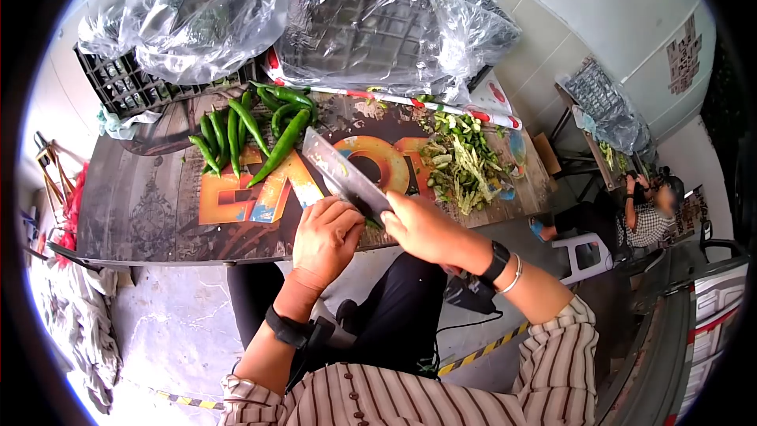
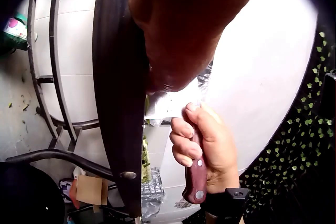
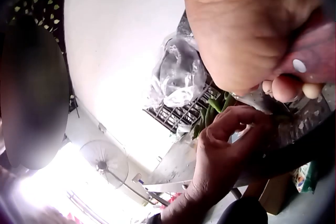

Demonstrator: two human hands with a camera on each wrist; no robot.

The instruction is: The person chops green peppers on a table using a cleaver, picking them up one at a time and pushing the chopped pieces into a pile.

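Workroom, pale walls, grey floor (image 1: 173, 323); one table (image 1: 118, 221), dark wood-patterned, printed with large orange lettering. Along its far side: a black crate (image 1: 118, 83) under loose clear plastic (image 1: 209, 24), and beside it a plastic-wrapped crate (image 1: 355, 31).

Item: whole green peppers (image 1: 281, 148), heaped on the tabletop left of centre, near the crates. Item: cut pieces (image 1: 457, 162), green and pale, in a loose pile right of centre.

Item: right hand (image 1: 418, 225), fingers wrapped around a knife; I read its red-brown handle (image 2: 196, 179), riveted, from the left wrist feed. Its broad blade (image 1: 339, 172) slants up and leftward over the near part of the table.

Item: left hand (image 1: 327, 229), just beside the blade, fingers curled on a green pepper piece (image 1: 371, 223); I see only a bit of it, the rest hidden by hand and blade.

Surroundings, right side of my head view: a seated person (image 1: 648, 225), a white stool (image 1: 583, 256). From the right wrist I also list a standing fan (image 3: 102, 165).
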